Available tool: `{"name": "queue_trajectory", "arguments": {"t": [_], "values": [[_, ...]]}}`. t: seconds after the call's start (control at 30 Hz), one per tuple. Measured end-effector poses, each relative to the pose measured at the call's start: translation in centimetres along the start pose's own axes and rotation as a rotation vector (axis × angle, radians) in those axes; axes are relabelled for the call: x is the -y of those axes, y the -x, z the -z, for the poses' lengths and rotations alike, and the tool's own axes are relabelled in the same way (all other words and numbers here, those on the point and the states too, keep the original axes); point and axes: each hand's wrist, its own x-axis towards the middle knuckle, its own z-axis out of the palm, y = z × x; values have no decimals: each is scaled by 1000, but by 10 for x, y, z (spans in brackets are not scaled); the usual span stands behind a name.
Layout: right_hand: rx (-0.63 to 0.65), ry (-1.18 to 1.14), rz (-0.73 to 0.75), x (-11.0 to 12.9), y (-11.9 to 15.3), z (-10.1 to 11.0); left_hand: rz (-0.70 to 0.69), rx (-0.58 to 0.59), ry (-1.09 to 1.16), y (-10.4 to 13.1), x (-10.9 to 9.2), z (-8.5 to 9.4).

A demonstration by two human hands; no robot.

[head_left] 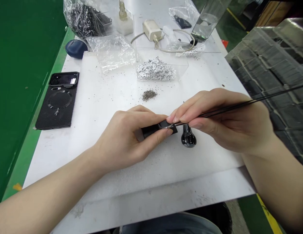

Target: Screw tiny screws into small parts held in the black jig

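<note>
Left hand (131,136) closed in a pinch on a blocky black part (150,130), between the hands, apparently to steady it. Right hand (222,120) pinches slim black strands (239,106), ends at the part, presumably for fine control. Beside it: glossy, round-ended black piece (188,139). Beyond both hands: grainy metallic pile (149,95).
</note>
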Motion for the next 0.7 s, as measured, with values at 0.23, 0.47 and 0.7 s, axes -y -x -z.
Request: {"name": "queue_trajectory", "arguments": {"t": [0.23, 0.47, 0.7], "values": [[3, -9, 2, 0, 1, 1, 12, 3, 7, 0, -1, 0], [-1, -11, -1, -1, -1, 0, 5, 2, -5, 0, 0, 0], [4, -23, -12, -1, -1, 1, 17, 12, 3, 0, -1, 1]]}}
